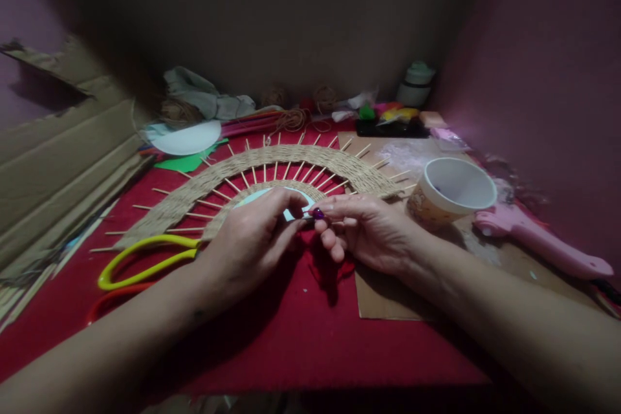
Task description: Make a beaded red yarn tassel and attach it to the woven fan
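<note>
Fingers of the left hand (252, 233) and right hand (361, 229) meet, pinching a small purple bead (317, 213) just in front of the woven fan (272, 171). Yellow scissors (145, 259) lie left; a cup (453, 191) stands right on the red table (301, 343).

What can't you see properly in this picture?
All in the head view:
- The small purple bead: what the left hand and right hand pinch beside it is hidden by fingertips.
- The yellow-handled scissors: blades are covered by the left hand.
- The pale blue centre of the woven straw half-circle: mostly behind the hands.
- The clutter at the back: too dark and blurred.
</note>
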`<act>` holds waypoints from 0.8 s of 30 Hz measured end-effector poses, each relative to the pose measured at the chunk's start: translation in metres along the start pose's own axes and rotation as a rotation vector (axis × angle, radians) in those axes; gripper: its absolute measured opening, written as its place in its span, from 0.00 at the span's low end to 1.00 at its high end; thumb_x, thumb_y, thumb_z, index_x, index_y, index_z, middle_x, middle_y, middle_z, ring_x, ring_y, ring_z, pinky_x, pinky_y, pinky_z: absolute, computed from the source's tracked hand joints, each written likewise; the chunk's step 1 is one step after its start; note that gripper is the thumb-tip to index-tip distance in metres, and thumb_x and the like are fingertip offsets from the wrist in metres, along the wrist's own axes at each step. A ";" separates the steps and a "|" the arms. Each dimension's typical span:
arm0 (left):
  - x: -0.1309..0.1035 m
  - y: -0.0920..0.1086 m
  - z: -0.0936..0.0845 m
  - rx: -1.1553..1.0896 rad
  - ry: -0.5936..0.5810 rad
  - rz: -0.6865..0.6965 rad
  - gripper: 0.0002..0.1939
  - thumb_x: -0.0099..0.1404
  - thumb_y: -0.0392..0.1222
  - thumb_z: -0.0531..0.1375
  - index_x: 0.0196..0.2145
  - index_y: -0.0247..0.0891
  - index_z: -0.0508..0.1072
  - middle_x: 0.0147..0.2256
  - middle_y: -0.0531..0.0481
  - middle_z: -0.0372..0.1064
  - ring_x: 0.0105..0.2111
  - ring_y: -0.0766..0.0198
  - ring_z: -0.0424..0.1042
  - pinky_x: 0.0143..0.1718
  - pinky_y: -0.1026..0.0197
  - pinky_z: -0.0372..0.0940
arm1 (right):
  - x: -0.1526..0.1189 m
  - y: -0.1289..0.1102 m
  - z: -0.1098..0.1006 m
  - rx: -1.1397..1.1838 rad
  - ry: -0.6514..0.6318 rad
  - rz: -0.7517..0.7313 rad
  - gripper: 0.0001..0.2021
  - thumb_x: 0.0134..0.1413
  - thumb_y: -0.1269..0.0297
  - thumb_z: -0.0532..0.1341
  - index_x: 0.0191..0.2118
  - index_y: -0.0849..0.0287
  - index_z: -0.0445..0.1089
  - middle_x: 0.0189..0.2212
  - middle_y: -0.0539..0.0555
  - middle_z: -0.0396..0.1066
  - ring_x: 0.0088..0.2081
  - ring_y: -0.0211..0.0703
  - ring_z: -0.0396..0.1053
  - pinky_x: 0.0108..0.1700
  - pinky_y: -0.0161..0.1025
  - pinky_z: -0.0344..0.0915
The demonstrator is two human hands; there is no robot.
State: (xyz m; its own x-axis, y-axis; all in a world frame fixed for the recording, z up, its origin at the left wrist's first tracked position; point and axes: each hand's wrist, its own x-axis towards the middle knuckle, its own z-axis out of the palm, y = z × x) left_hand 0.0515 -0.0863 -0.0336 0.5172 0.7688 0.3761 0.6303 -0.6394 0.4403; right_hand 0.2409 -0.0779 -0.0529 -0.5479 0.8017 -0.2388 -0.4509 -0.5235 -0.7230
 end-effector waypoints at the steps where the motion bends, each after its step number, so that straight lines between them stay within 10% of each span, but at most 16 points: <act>1: 0.000 -0.001 0.001 -0.039 -0.011 -0.029 0.07 0.66 0.39 0.55 0.41 0.36 0.70 0.36 0.47 0.73 0.32 0.63 0.73 0.35 0.58 0.68 | 0.000 -0.001 0.000 0.011 -0.002 0.016 0.03 0.48 0.74 0.62 0.29 0.68 0.72 0.21 0.53 0.71 0.19 0.36 0.69 0.19 0.31 0.68; 10: 0.001 0.005 -0.002 -0.603 -0.169 -0.376 0.10 0.66 0.43 0.56 0.45 0.40 0.68 0.29 0.49 0.74 0.21 0.65 0.73 0.17 0.67 0.66 | 0.000 -0.002 -0.001 0.025 -0.011 0.047 0.03 0.48 0.74 0.61 0.30 0.68 0.73 0.21 0.53 0.71 0.20 0.35 0.68 0.19 0.30 0.67; 24: 0.004 0.008 -0.003 -0.596 -0.119 -0.385 0.06 0.66 0.42 0.58 0.34 0.38 0.70 0.21 0.54 0.72 0.18 0.67 0.71 0.18 0.67 0.66 | 0.000 -0.001 0.000 -0.009 -0.030 0.030 0.04 0.49 0.74 0.60 0.29 0.69 0.72 0.21 0.53 0.71 0.19 0.36 0.69 0.18 0.31 0.67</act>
State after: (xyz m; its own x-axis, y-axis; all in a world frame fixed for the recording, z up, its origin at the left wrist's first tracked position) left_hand 0.0570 -0.0882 -0.0256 0.4032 0.9147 0.0283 0.3746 -0.1932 0.9068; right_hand 0.2415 -0.0772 -0.0522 -0.5815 0.7770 -0.2409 -0.4280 -0.5440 -0.7217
